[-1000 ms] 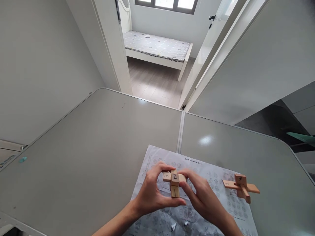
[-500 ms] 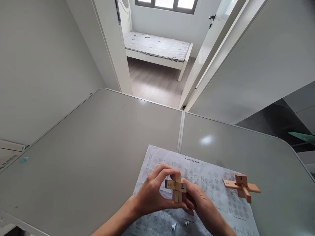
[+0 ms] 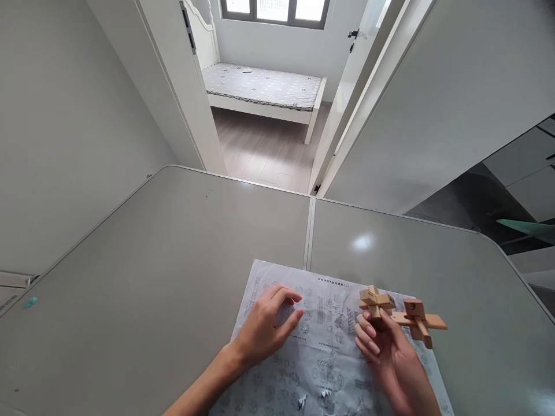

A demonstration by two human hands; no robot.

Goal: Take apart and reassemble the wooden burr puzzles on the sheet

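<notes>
My right hand [image 3: 385, 346] grips a light wooden interlocking puzzle [image 3: 375, 299] made of crossed blocks, raised above the right part of the paper. Just behind and to the right of it rests a second, redder wooden cross puzzle [image 3: 417, 318] with the number 3 on its top block; its left arm is partly hidden by the hand and the held puzzle. Over the left side of the printed sheet [image 3: 321, 346], my left hand [image 3: 277, 320] is empty, its fingers curved with thumb and forefinger apart.
A grey table [image 3: 173, 260] with a metal seam [image 3: 309, 234] spreads around the sheet. Small torn paper bits [image 3: 302, 401] lie near the front. Beyond the table's far edge, an open doorway shows a bed [image 3: 264, 86]. A wall [image 3: 78, 115] rises at the left.
The light wooden puzzle has left my left hand and moved right in my right hand, beside the redder one. My left hand has stayed near its place, now empty. The view has shifted slightly.
</notes>
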